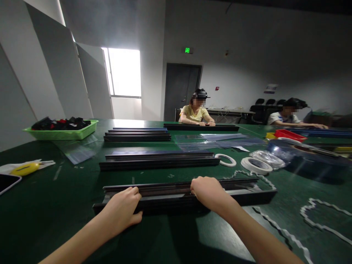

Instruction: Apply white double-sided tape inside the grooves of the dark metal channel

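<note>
Both my hands lay on the long black rail (170, 198), which sat flat across the green worktop (68, 205) right in front of me. My left hand (123, 211) curled over its near-left stretch, fingers hooked on the top edge; my right hand (209, 192) pressed down around the middle, fingers folded over. Spread like that, I judged, they kept the long piece steady. More rails (159, 159) waited beyond, tape rolls (255, 165) to the right.

Open green surface (68, 190) near left, clear up to the yellow tool (25, 169). Blocked ahead by the long black rail (165, 200) and a second rail (159, 160) beyond. Cluttered right with tape rolls (255, 165) and wavy white strips (319, 212).
</note>
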{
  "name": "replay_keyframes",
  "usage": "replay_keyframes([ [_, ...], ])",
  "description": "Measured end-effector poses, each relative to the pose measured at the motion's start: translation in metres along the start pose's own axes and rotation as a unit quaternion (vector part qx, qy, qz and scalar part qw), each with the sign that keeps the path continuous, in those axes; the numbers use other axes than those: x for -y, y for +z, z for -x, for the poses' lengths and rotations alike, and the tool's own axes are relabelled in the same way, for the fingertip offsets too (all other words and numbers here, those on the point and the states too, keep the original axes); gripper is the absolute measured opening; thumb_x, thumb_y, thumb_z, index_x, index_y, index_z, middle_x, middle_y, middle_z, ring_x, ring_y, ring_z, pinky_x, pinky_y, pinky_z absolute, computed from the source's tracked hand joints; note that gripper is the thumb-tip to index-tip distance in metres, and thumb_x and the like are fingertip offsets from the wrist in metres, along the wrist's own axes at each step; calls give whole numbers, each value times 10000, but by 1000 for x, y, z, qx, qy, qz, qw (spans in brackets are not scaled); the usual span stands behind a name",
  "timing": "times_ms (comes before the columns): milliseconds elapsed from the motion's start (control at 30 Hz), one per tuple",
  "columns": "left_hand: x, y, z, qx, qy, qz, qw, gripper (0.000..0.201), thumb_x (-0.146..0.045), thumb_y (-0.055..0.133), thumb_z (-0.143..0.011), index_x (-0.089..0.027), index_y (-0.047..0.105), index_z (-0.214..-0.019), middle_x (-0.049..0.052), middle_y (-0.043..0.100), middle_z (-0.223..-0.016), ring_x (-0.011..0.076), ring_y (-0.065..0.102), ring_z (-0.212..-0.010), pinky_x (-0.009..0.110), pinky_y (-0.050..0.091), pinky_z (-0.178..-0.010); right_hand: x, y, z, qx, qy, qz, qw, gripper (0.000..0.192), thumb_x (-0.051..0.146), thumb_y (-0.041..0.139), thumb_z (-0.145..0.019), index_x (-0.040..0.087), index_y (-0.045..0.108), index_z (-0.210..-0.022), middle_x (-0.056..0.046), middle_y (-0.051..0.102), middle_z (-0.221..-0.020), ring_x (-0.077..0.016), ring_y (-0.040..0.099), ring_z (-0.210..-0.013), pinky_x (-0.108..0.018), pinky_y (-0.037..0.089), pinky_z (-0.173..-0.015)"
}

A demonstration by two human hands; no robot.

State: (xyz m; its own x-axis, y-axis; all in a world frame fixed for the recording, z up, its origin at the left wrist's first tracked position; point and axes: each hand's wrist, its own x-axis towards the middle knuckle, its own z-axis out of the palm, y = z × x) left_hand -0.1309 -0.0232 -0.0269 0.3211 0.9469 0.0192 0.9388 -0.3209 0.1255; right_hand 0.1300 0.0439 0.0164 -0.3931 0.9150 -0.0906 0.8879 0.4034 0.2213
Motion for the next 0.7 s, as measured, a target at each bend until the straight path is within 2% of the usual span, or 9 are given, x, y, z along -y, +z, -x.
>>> replay_keyframes([
  [133, -2, 3, -2, -2, -24, -18, 1000, 419, -490, 473, -800, -157, 656, -975, 118, 628, -1053, 263, 578, -1005, 379, 467, -894, -1, 2, -1, 1, -2, 0, 1000, 234, 135, 492, -748, 163, 719, -798, -143, 711, -815, -285, 670, -789, -349, 481, -640],
  [267, -3, 6, -4, -9, -40, -43, 998, 456, -510, 479, -800, -134, 643, -999, 136, 629, -1075, 276, 575, -1026, 391, 474, -891, -1, 1, 0, 14, -2, -1, 1000, 244, 155, 486, -765, 176, 719, -835, -145, 710, -872, -291, 666, -819, -365, 481, -656],
  [500, 5, 7, -2, -9, -85, -70, 994, 507, -592, 471, -774, -136, 653, -900, 140, 657, -953, 287, 613, -933, 391, 509, -789, 0, -3, 2, 14, 3, -2, 1000, 243, 136, 487, -757, 161, 717, -830, -147, 709, -849, -281, 670, -804, -341, 478, -643],
  [700, 5, 1, -2, -1, -58, -53, 997, 441, -547, 487, -783, -156, 657, -899, 118, 662, -938, 274, 615, -917, 384, 489, -821, 1, -3, 2, 14, 2, 6, 1000, 253, 125, 480, -756, 154, 718, -835, -149, 708, -839, -265, 671, -794, -311, 471, -630],
])
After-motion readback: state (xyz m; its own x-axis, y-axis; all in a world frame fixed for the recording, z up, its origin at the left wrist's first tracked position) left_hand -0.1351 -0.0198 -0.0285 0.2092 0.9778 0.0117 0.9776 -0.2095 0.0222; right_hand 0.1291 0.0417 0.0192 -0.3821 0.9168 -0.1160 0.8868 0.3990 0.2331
